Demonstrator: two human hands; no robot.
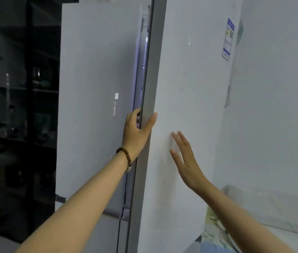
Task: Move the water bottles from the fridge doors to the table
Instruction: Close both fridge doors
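A tall white two-door fridge fills the middle of the head view. Its right door stands ajar, with light showing through the gap beside the left door. My left hand, with a bead bracelet on the wrist, grips the grey edge of the right door, fingers curled into the gap and thumb on the front face. My right hand is flat and spread against the right door's front, holding nothing. No water bottles or table are visible.
A dark glass cabinet with dim shelves stands left of the fridge. A blue energy label is stuck on the right door. A white wall rises at the right, with pale bedding or cushions low at the right.
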